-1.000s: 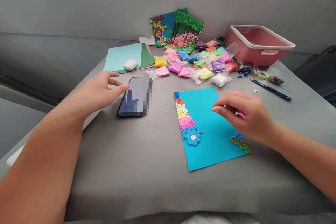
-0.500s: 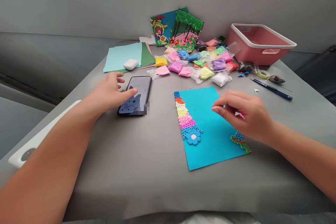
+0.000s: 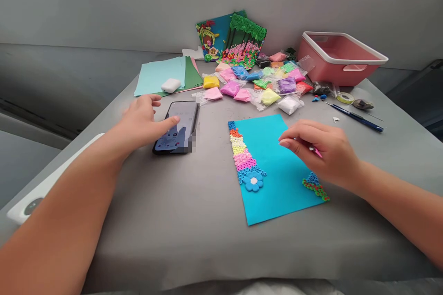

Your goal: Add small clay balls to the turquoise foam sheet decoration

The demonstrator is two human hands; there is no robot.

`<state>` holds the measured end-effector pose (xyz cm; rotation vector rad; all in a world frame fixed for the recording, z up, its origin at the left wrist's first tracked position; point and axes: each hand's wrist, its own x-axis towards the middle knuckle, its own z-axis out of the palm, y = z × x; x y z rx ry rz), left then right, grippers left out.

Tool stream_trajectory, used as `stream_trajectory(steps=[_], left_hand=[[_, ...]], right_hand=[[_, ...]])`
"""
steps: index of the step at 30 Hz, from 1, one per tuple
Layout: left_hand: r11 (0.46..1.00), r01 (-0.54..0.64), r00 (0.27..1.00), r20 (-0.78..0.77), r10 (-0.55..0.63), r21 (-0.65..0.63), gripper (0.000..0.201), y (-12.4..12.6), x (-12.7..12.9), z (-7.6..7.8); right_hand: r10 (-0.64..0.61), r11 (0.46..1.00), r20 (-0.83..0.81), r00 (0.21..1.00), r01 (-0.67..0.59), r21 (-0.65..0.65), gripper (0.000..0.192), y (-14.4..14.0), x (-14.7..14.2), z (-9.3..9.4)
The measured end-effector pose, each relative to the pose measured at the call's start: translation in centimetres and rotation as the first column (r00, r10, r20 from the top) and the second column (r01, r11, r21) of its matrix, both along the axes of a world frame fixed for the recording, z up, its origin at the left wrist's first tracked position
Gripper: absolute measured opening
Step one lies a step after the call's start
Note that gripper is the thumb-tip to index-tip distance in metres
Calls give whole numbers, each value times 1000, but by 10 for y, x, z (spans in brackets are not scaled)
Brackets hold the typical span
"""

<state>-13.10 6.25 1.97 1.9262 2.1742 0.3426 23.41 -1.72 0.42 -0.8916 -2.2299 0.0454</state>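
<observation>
My left hand (image 3: 145, 120) is open over the left side of a black smartphone (image 3: 182, 117); its thumb lies over the lit screen and its other fingers reach past the phone's edge. Above a bright blue sheet (image 3: 273, 193), my right hand (image 3: 325, 154) is closed in a pinch. A small pink and white piece (image 3: 315, 150) shows under its curled fingers; the rest of it is hidden. Bands of coloured bead-like rings (image 3: 238, 148) run down the sheet's left edge, ending at a blue flower (image 3: 254, 181) with a white centre. Blue, green and red rings (image 3: 315, 187) sit at its lower right.
Several bags of coloured clay (image 3: 231, 87) lie at the back, before two decorated pictures (image 3: 247, 39). A pink basket (image 3: 328, 67) and a dark blue pen-like tool (image 3: 360, 118) are right. Coloured paper (image 3: 155, 76) and a white earbud case (image 3: 170, 85) lie left.
The whole view has shifted very slightly. Both hands keep the same pose, the left thumb over the phone and the right hand pinched above the blue sheet.
</observation>
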Motion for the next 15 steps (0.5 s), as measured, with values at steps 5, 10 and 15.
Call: stream_trajectory(steps=[5, 10, 15], left_hand=[[993, -58, 996, 62, 64, -103, 86, -5, -9, 11], [981, -3, 997, 69, 17, -193, 99, -3, -20, 6], [977, 56, 998, 51, -46, -208, 105, -2, -23, 1]], right_hand=[[-24, 1000, 8, 1000, 24, 11, 14, 1, 0, 0], [-25, 1000, -7, 1000, 25, 13, 9, 2, 0, 0], [-29, 999, 18, 999, 30, -20, 14, 1, 1, 1]])
